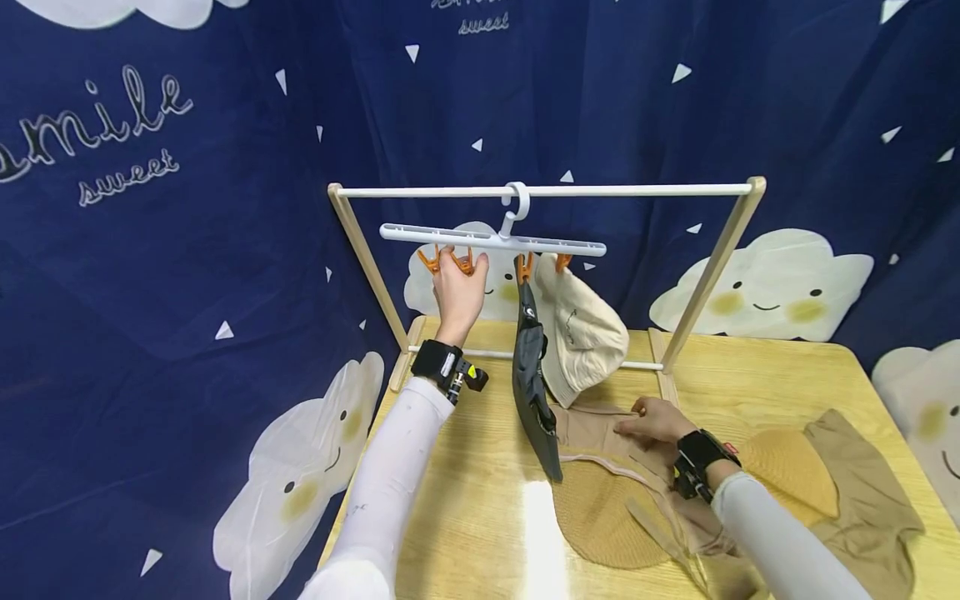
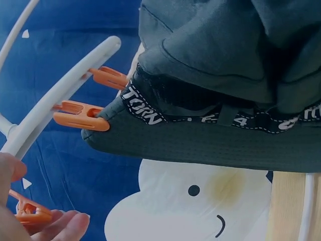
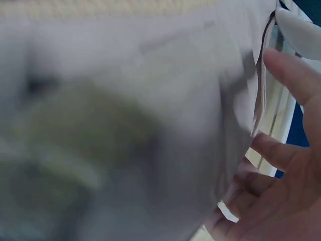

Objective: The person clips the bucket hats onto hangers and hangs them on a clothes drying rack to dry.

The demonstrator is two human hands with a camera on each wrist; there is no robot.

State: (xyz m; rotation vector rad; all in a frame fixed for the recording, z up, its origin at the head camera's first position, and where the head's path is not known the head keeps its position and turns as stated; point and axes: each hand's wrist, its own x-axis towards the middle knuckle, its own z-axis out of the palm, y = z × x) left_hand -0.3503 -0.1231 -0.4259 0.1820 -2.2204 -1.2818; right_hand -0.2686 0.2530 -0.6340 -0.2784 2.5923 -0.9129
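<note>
My left hand [image 1: 459, 292] reaches up to the white hanger [image 1: 442, 237]. It is at an orange clip [image 2: 34, 215], which lies between the spread thumb and fingers in the left wrist view. From other clips on the hanger hang a dark bucket hat [image 1: 531, 367], seen edge-on, and a cream cap [image 1: 588, 333]. On the table, my right hand [image 1: 660, 421] holds the edge of a beige cloth hat [image 1: 592, 429] with a woven, tan brim [image 1: 600, 508]. Blurred fabric [image 3: 185, 100] fills most of the right wrist view, its edge at the fingers.
The hanger hooks over the white rail [image 1: 637, 191] of a wooden-legged rack [image 1: 712, 275]. At the right of the wooden table [image 1: 795, 367] lie a yellow-tan hat [image 1: 787, 471] and a brown cloth piece [image 1: 862, 475]. A blue curtain [image 1: 247, 208] hangs behind and at the left.
</note>
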